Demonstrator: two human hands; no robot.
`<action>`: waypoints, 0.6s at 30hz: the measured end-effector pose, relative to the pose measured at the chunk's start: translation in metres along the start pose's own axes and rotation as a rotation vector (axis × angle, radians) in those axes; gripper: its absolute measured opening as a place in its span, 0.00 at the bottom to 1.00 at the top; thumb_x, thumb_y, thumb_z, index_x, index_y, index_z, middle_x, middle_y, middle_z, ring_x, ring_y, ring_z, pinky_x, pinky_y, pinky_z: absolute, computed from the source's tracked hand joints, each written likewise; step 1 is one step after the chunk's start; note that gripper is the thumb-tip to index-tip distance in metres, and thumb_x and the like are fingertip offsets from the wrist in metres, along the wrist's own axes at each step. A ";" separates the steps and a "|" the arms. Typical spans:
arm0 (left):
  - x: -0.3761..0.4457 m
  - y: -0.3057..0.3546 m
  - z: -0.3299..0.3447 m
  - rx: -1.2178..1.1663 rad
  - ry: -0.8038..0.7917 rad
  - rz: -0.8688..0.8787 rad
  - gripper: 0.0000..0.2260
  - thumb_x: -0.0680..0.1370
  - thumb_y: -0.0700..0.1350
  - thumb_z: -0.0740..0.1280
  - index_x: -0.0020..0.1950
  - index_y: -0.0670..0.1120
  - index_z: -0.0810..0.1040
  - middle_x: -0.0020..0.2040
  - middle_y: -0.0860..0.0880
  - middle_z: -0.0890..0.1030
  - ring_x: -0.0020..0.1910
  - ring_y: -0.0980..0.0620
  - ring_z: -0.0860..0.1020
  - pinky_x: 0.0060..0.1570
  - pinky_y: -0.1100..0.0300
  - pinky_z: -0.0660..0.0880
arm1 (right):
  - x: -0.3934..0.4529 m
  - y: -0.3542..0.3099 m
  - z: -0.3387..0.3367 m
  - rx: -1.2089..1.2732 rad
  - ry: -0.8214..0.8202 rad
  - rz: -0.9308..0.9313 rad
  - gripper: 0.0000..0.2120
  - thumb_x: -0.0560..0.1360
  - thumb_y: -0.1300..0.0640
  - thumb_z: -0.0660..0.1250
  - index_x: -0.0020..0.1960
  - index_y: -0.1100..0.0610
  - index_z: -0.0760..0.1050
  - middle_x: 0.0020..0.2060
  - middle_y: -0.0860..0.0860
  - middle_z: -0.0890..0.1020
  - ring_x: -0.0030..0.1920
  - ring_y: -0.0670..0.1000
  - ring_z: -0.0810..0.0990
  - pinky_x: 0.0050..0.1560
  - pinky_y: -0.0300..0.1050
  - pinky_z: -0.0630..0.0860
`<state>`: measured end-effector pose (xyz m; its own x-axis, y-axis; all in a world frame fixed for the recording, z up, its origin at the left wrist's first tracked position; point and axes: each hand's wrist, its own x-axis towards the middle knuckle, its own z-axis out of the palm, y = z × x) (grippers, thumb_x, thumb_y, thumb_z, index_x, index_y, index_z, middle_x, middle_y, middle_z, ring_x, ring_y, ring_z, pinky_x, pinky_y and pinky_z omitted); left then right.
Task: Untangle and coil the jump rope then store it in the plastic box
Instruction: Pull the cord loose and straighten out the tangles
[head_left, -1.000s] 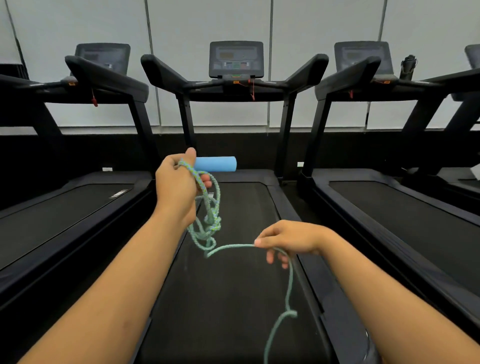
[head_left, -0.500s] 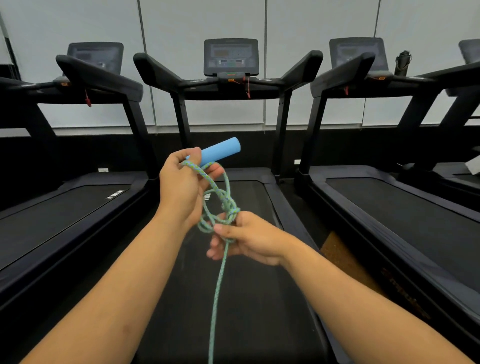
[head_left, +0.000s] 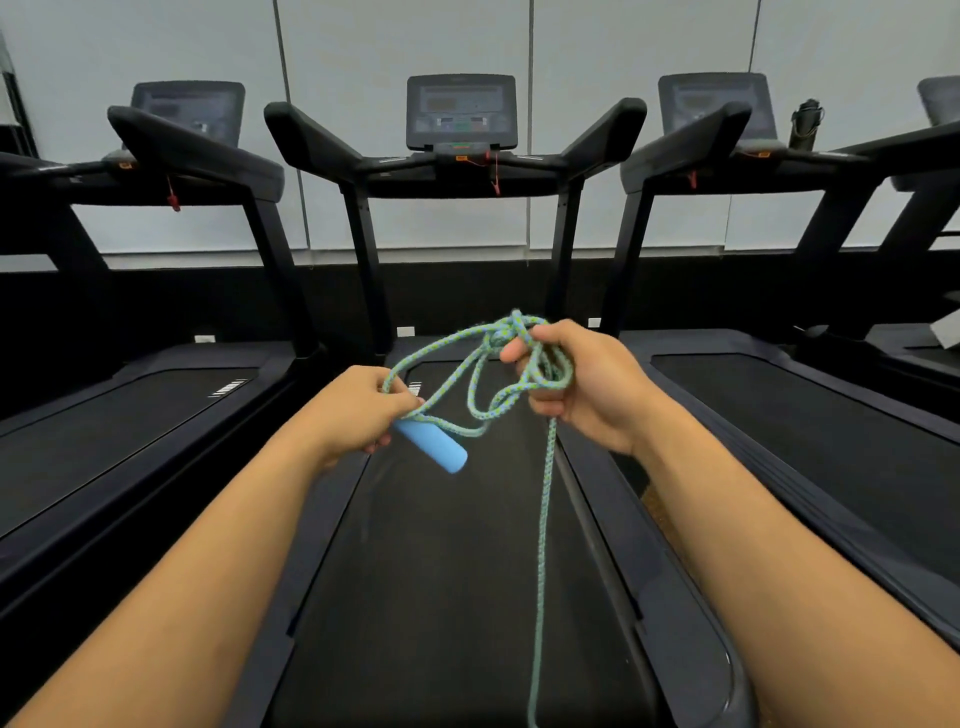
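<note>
The left hand (head_left: 358, 410) grips the jump rope (head_left: 488, 384) where the braided green-and-blue cord meets its smooth, rounded blue foam handle (head_left: 431, 448), which slants down to the right below the fingers. The right hand (head_left: 582, 384) curls round a knotted bunch of loops held slightly higher, loose bights sagging between both hands. One strand hangs straight down over the matte black treadmill belt (head_left: 441, 597)
</note>
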<state>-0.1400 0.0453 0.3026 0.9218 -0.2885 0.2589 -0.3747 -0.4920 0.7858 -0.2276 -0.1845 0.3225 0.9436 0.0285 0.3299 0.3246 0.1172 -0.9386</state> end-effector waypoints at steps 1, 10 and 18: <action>-0.003 0.004 0.000 -0.009 -0.039 0.012 0.05 0.80 0.41 0.69 0.44 0.42 0.78 0.34 0.45 0.76 0.30 0.50 0.73 0.27 0.61 0.68 | -0.001 -0.004 -0.001 -0.055 0.015 -0.013 0.21 0.84 0.57 0.56 0.41 0.61 0.83 0.38 0.60 0.72 0.29 0.48 0.61 0.33 0.46 0.55; -0.020 0.045 0.009 -1.166 -0.054 -0.099 0.05 0.83 0.39 0.62 0.47 0.42 0.73 0.49 0.36 0.80 0.50 0.36 0.84 0.53 0.40 0.83 | -0.002 -0.003 -0.012 -0.217 0.060 0.003 0.16 0.80 0.61 0.55 0.44 0.58 0.81 0.30 0.50 0.71 0.29 0.47 0.64 0.29 0.42 0.59; -0.022 0.039 0.006 -0.935 -0.145 -0.199 0.12 0.77 0.50 0.73 0.44 0.46 0.73 0.34 0.46 0.72 0.24 0.49 0.67 0.28 0.59 0.72 | 0.008 0.003 -0.022 -0.068 0.225 -0.002 0.13 0.81 0.62 0.56 0.44 0.60 0.78 0.32 0.53 0.67 0.25 0.47 0.63 0.25 0.40 0.56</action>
<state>-0.1758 0.0275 0.3237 0.9151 -0.4001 0.0498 0.0757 0.2917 0.9535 -0.2178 -0.2061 0.3200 0.9314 -0.1946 0.3078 0.3227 0.0496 -0.9452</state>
